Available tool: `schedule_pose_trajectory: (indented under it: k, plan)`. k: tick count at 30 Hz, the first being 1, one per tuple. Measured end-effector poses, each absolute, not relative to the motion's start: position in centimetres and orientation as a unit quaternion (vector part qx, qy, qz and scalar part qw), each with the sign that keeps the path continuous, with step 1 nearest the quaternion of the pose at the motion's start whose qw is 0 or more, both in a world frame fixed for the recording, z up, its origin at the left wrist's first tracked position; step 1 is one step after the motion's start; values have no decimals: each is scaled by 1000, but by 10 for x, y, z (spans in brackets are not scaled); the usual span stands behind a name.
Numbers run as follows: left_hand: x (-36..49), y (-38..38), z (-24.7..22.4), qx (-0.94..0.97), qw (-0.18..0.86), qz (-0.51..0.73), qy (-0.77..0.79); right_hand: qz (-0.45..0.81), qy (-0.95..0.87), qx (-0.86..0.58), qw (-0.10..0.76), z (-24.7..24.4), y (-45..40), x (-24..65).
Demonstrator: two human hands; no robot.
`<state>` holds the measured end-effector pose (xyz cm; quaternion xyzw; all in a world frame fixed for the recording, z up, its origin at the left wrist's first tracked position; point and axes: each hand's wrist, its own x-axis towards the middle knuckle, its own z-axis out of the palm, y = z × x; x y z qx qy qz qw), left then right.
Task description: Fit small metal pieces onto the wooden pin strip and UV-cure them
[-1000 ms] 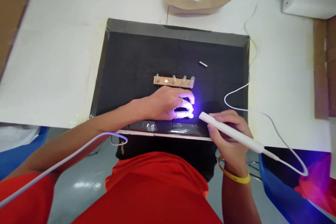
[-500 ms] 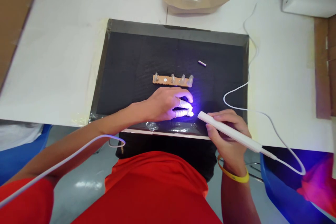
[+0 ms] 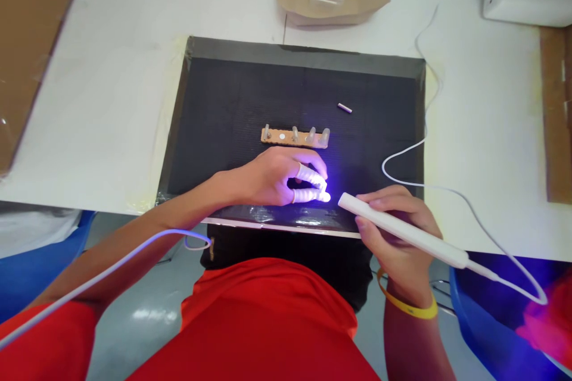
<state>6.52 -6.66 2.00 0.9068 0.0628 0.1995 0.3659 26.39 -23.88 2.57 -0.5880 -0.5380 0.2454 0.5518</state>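
A person's right hand (image 3: 410, 265) grips a white wand (image 3: 404, 228), its tip held just short of the left hand (image 3: 273, 175), apparently so violet light falls on the fingers' pale sheaths (image 3: 308, 195). Those fingertips bend together in the glare; whether they pinch anything cannot be told. Both hands work near the front edge of the black mat (image 3: 223, 95) on a white counter (image 3: 111, 101). A pegged strip (image 3: 288, 137) lies just beyond, the mat stretching leftward and behind it; a cable (image 3: 402, 183) loops at right.
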Motion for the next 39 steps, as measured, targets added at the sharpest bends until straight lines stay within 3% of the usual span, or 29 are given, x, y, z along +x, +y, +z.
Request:
schedule_pose_trajectory:
  k: [5, 17, 33, 39]
  plan:
    - [65, -57, 40, 894, 418, 156, 42, 249, -555, -564, 558, 39, -234, 265]
    - [61, -46, 79, 916, 387, 104, 32, 225, -602, -538, 546, 60, -225, 260]
    - [68, -47, 75, 958, 277, 78, 4, 198, -658, -537, 490, 77, -216, 271]
    - [66, -42, 77, 937, 336, 94, 28, 205, -639, -540, 507, 71, -220, 270]
